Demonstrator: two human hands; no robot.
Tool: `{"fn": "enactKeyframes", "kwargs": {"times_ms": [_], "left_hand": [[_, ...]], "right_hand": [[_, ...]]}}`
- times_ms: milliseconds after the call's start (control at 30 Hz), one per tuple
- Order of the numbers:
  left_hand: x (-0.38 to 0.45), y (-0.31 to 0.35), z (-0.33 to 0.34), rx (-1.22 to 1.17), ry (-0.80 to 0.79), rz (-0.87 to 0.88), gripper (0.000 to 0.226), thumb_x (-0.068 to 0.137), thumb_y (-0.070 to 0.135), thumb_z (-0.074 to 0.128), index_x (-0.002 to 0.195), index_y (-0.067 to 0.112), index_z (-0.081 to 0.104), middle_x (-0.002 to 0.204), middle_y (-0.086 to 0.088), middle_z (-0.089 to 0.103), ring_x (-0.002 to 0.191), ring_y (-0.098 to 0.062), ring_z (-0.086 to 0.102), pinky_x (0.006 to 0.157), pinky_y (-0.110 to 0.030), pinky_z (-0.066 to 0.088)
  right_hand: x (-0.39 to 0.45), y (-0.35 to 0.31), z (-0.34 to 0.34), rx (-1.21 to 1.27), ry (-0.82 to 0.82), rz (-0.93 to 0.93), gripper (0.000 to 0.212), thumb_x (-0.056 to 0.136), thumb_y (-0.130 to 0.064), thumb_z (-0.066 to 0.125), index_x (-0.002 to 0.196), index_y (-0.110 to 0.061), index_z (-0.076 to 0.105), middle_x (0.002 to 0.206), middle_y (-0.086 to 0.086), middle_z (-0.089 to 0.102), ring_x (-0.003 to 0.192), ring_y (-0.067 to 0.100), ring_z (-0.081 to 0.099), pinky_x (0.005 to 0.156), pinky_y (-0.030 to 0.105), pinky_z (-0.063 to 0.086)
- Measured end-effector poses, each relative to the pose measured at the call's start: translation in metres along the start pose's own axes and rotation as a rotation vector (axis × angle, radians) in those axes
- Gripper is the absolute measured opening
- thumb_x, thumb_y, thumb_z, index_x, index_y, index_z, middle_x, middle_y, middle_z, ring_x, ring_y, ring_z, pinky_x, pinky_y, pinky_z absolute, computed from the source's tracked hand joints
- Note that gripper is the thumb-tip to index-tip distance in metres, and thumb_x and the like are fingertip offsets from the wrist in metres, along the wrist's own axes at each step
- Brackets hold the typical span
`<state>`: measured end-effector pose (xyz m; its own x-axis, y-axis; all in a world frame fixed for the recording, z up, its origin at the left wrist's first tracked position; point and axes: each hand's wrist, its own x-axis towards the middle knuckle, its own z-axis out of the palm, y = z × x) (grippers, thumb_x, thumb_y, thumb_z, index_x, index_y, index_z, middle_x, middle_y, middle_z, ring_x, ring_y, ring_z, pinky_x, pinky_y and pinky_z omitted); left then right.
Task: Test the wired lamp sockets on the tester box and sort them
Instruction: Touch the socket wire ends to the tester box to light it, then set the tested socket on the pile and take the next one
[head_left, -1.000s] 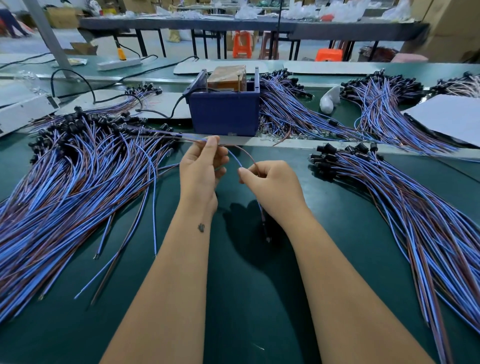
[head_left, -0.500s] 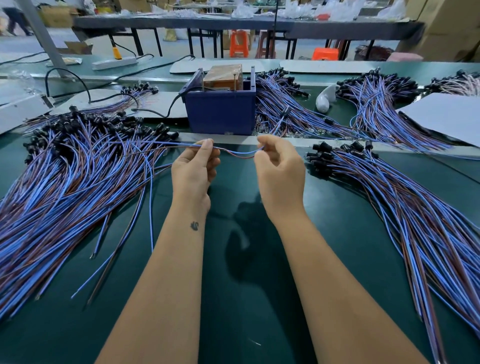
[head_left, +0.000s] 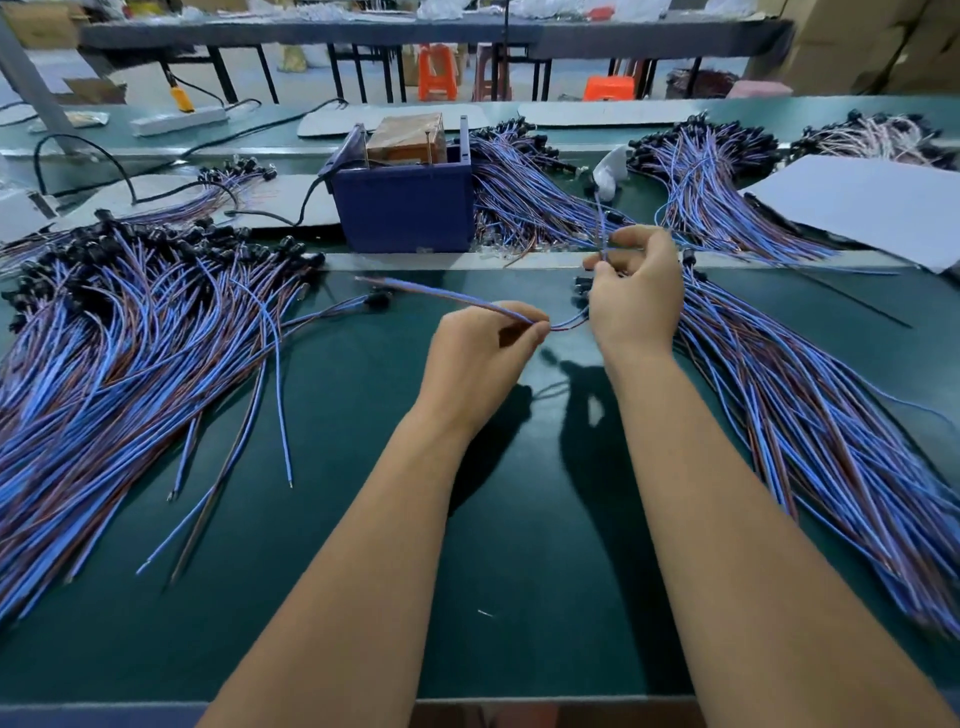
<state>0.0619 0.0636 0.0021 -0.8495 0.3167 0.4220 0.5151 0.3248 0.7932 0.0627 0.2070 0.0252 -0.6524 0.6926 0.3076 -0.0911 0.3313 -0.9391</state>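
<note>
My left hand (head_left: 483, 358) pinches a blue-and-brown wire pair (head_left: 447, 299) between thumb and fingertips above the green table (head_left: 519, 519). The pair's free end points left toward the tester box (head_left: 405, 208), a blue box with a brown block on top. From the pinch the same wires loop right into my right hand (head_left: 636, 296), which grips them over the heads of the right pile of wired sockets (head_left: 805, 405). A short length rises above that hand; I cannot make out its socket. A big pile of wired sockets (head_left: 130, 338) lies at the left.
More socket bundles lie behind the box (head_left: 530, 202) and at the back right (head_left: 717, 182). A white sheet (head_left: 857, 202) covers the right rear. A black cable (head_left: 306, 197) runs into the box. Power strip (head_left: 176, 119) and stools stand farther back.
Both hands moved right with the wire pair. Its left end has come out of the left pile and hangs free. My right hand now sits over the right pile.
</note>
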Motion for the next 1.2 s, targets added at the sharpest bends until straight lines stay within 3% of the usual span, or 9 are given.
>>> {"fn": "enactKeyframes", "kwargs": {"times_ms": [100, 200, 267, 400, 533, 733, 833, 967, 1200], "left_hand": [[-0.008, 0.018, 0.017, 0.103, -0.090, 0.217, 0.015, 0.087, 0.012, 0.071, 0.100, 0.014, 0.078, 0.093, -0.001, 0.076, 0.086, -0.019, 0.070, 0.080, -0.032, 0.054], [-0.015, 0.033, 0.038, 0.344, -0.481, 0.393, 0.043, 0.092, 0.010, 0.058, 0.131, 0.027, 0.063, 0.113, -0.003, 0.070, 0.109, -0.025, 0.061, 0.085, -0.036, 0.050], [-0.017, 0.036, 0.045, 0.428, -0.578, 0.402, 0.051, 0.094, 0.010, 0.051, 0.140, 0.033, 0.053, 0.115, -0.002, 0.066, 0.113, -0.023, 0.055, 0.085, -0.035, 0.046], [-0.018, 0.032, 0.042, 0.328, -0.461, 0.339, 0.033, 0.096, 0.014, 0.053, 0.123, 0.026, 0.068, 0.114, 0.002, 0.069, 0.111, -0.020, 0.056, 0.087, -0.031, 0.045], [-0.014, 0.025, 0.037, 0.276, -0.332, 0.173, 0.026, 0.093, 0.014, 0.055, 0.108, 0.025, 0.073, 0.107, 0.005, 0.070, 0.106, -0.017, 0.057, 0.087, -0.037, 0.048], [-0.001, 0.008, 0.014, 0.443, -0.049, -0.006, 0.017, 0.091, 0.018, 0.052, 0.096, 0.013, 0.068, 0.101, -0.009, 0.063, 0.099, -0.034, 0.055, 0.071, -0.035, 0.039], [0.005, -0.009, -0.013, 0.637, 0.090, -0.161, 0.025, 0.093, 0.024, 0.052, 0.106, 0.013, 0.070, 0.119, -0.008, 0.060, 0.108, -0.035, 0.049, 0.080, -0.040, 0.042], [0.008, -0.027, -0.041, 0.498, 0.250, -0.304, 0.029, 0.091, 0.014, 0.051, 0.109, 0.016, 0.073, 0.133, -0.004, 0.056, 0.120, -0.031, 0.048, 0.098, -0.035, 0.040], [0.020, -0.032, -0.052, 0.528, 0.274, -0.520, 0.046, 0.091, 0.007, 0.046, 0.136, 0.013, 0.049, 0.157, -0.013, 0.023, 0.118, -0.038, 0.048, 0.091, -0.044, 0.041]], "right_hand": [[0.020, 0.000, -0.029, -0.210, -0.131, -0.065, 0.023, 0.090, 0.003, 0.051, 0.097, -0.018, 0.053, 0.084, -0.003, 0.067, 0.083, 0.010, 0.067, 0.078, 0.028, 0.053], [0.035, -0.005, -0.056, -0.374, -0.239, -0.077, 0.029, 0.084, 0.006, 0.046, 0.093, -0.018, 0.058, 0.077, -0.005, 0.066, 0.093, 0.020, 0.069, 0.088, 0.040, 0.054], [0.042, -0.008, -0.070, -0.479, -0.272, -0.074, 0.031, 0.081, 0.005, 0.046, 0.089, -0.021, 0.060, 0.075, -0.005, 0.067, 0.095, 0.021, 0.069, 0.090, 0.041, 0.053], [0.047, -0.009, -0.084, -0.664, -0.271, -0.081, 0.030, 0.082, 0.003, 0.048, 0.092, -0.023, 0.061, 0.093, 0.002, 0.069, 0.102, 0.027, 0.064, 0.095, 0.045, 0.048], [0.034, -0.009, -0.067, -0.927, -0.144, -0.154, 0.040, 0.083, -0.006, 0.050, 0.116, -0.026, 0.061, 0.116, 0.006, 0.066, 0.118, 0.033, 0.047, 0.097, 0.039, 0.033], [-0.015, -0.014, 0.007, -0.469, -0.246, -0.265, 0.029, 0.087, -0.010, 0.052, 0.112, -0.016, 0.065, 0.109, 0.008, 0.067, 0.106, 0.031, 0.057, 0.093, 0.040, 0.044], [-0.041, -0.015, 0.043, -0.222, -0.419, -0.142, 0.025, 0.088, -0.007, 0.052, 0.109, -0.015, 0.064, 0.097, 0.004, 0.064, 0.092, 0.021, 0.058, 0.086, 0.033, 0.046], [-0.052, 0.000, 0.064, -0.331, -0.600, -0.092, 0.029, 0.090, -0.015, 0.054, 0.117, -0.021, 0.063, 0.101, -0.003, 0.063, 0.095, 0.017, 0.056, 0.086, 0.029, 0.045], [-0.049, 0.007, 0.058, -0.229, -0.600, -0.063, 0.024, 0.092, -0.017, 0.052, 0.112, -0.019, 0.064, 0.104, -0.007, 0.063, 0.097, 0.013, 0.057, 0.086, 0.025, 0.044]]}}
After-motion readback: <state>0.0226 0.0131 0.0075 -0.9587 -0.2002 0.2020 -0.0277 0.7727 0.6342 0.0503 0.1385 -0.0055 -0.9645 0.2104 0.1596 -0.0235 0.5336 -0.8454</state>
